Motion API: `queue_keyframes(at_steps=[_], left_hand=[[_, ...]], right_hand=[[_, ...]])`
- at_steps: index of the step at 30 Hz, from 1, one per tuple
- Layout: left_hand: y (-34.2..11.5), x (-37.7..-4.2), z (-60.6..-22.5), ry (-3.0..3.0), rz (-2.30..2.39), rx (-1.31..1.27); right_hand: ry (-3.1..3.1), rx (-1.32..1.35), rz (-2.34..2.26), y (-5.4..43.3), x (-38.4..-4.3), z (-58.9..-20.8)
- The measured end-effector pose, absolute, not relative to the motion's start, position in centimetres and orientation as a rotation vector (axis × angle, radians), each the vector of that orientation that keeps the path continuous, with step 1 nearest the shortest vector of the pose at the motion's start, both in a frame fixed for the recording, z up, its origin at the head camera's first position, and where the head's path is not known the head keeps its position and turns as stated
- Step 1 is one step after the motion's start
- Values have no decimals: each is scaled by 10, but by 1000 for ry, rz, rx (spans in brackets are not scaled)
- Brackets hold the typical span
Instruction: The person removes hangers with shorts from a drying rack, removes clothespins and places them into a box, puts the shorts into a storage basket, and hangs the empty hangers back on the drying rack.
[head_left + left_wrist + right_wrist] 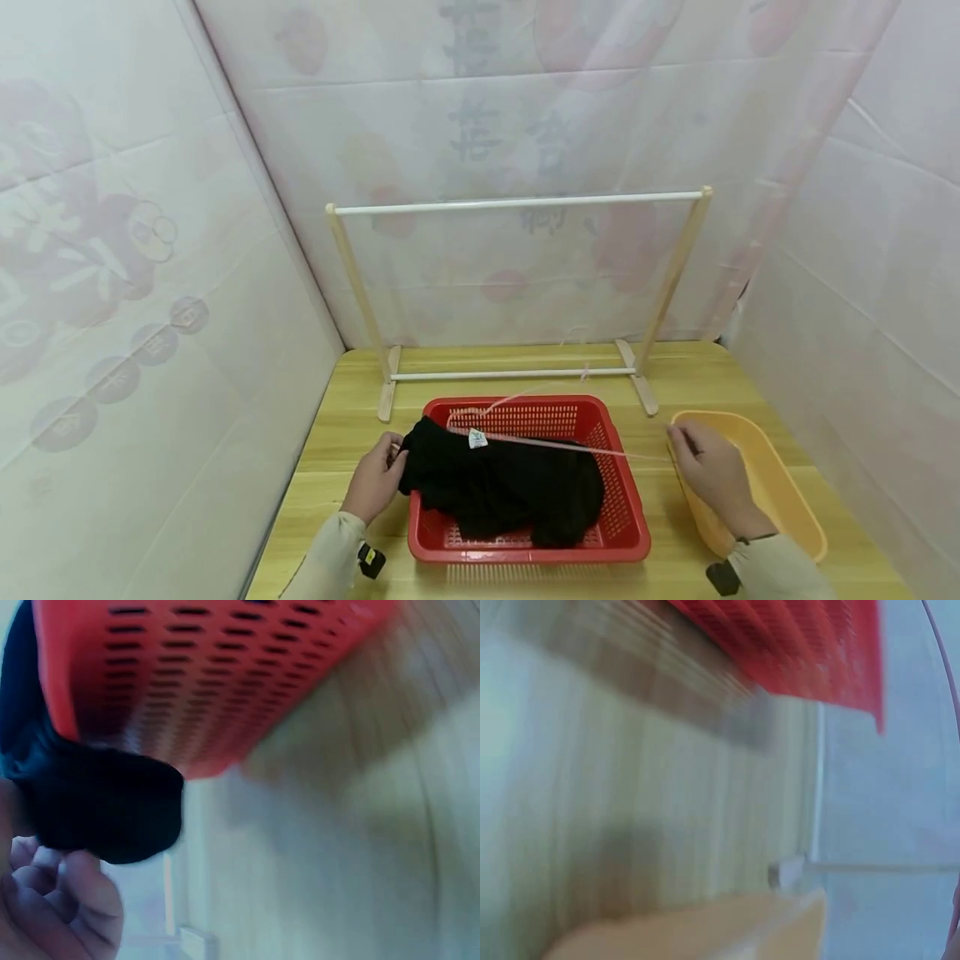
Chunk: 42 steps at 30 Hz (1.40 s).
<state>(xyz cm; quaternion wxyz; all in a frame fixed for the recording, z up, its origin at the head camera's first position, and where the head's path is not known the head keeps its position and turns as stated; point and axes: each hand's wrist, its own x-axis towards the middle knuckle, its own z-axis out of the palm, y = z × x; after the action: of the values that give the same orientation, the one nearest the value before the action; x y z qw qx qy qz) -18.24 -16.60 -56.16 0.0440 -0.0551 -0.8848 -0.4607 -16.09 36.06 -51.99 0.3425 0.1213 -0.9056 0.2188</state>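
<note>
A black garment (510, 483) with a small white label lies bunched in the red basket (626, 500). My left hand (377, 475) pinches the garment's left end, which hangs over the basket's rim; the left wrist view shows curled fingers (94, 889) under the black cloth (112, 802). Out to the right, above the yellow tray, my right hand (712, 467) grips one end of a thin pink clothes hanger (555, 444). The hanger stretches leftward over the basket, its far end at the garment's edge beside the label. Only a sliver of the right hand (951, 951) shows in the right wrist view.
A yellow tray (780, 475) stands on the wooden table (322, 500) at the right. Behind the basket rises a rack with wooden posts and a white top rail (517, 203); its low crossbar (510, 375) runs just past the basket. Printed cloth walls enclose the table's back and sides.
</note>
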Motion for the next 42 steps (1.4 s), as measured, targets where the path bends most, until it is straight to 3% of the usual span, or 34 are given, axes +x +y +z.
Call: queue_keyframes(at_steps=[7,15,18,22,27,30,33,39,42], left_hand=[[-150,-185,-541,-2762,-1264,-347],[-125,-193,-526,-3019,-1173,-1073],[-122,-189,-524,-3052,-1224,-1186],[-128,-191,-521,-2915,-1299,-1054],[-147,-195,-523,-2948,-1173,-466],[-156,-193,-527,-3051,-1148,-265],[-157,-192,-530,-3034,-1168,-327],[-149,-190,-530,-2994,-1273,-936],[-151,-194,-530,-2972,-1426,-882]], right_hand=[[-2323,221,696,377,-161,-513],[-2331,312,743,362,-168,-519],[-2343,297,830,355,-166,-525],[-2358,237,882,350,-162,-529],[-2347,183,899,351,-159,-533],[-2346,177,929,352,-156,-535],[-2349,163,944,350,-155,-538],[-2338,144,965,340,-154,-537],[-2342,134,958,337,-153,-534]])
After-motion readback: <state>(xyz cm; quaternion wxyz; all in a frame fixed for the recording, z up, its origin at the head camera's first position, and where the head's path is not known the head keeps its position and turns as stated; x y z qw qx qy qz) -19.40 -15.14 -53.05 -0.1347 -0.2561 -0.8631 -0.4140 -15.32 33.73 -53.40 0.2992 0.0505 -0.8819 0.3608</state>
